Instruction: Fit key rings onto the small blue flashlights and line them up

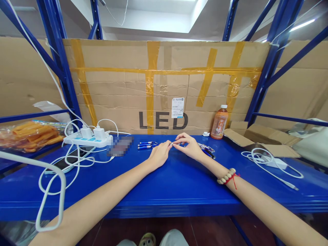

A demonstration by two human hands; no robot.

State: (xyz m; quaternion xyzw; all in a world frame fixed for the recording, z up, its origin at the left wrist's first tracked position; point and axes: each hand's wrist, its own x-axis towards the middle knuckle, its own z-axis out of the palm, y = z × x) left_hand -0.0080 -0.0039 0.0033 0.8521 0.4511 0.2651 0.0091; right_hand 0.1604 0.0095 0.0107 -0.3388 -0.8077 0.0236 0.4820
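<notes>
My left hand and my right hand meet over the middle of the blue shelf, fingertips nearly touching. Between them is a small silvery piece, pinched by both hands; its exact kind is too small to make out. Just left of my left hand lie several slim blue cylinders with silver bands, side by side. More blue and dark slim pieces with metal rings or clips rest beyond my right hand, partly hidden by it.
A white power strip with chargers, tangled white cables and a phone occupy the left. On the right stand an orange drink bottle, an open cardboard box and a coiled white cable. A cardboard panel closes the back.
</notes>
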